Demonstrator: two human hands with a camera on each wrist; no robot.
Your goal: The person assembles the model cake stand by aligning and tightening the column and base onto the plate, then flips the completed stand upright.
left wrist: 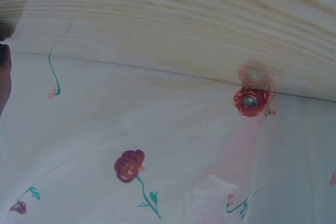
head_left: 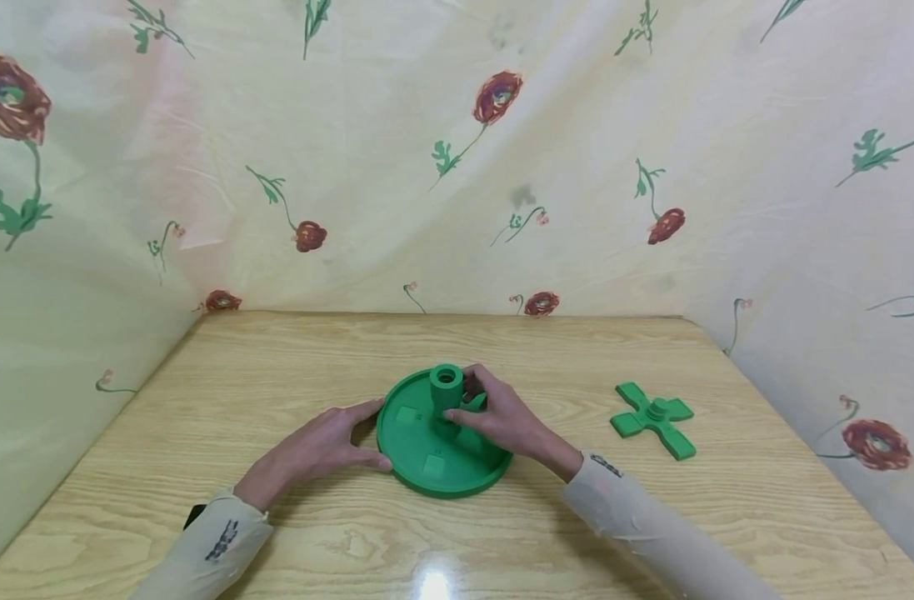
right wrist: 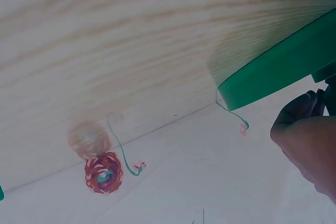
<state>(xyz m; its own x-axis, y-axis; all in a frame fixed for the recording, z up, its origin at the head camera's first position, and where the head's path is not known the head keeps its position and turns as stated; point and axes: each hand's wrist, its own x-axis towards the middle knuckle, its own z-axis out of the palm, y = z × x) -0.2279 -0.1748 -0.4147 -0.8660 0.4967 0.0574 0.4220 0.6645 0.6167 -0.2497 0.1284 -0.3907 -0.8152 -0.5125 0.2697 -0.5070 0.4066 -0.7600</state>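
A round green base (head_left: 415, 462) with a raised rim lies on the table, and small square marks show on its floor. From its middle rises an upright green tube (head_left: 447, 392) with a hole in the top. My right hand (head_left: 505, 421) grips this tube from the right, thumb in front and fingers behind, hiding part of its lower end. At the base's left edge my left hand (head_left: 325, 450) touches the rim with spread thumb and fingertips. In the right wrist view the base's side (right wrist: 283, 66) shows beside the right hand (right wrist: 310, 140).
A green cross-shaped piece (head_left: 655, 417) with a short round peg at its centre lies on the right part of the wooden table (head_left: 277, 358). Flower-printed cloth (head_left: 382, 167) hangs behind the table and along both sides.
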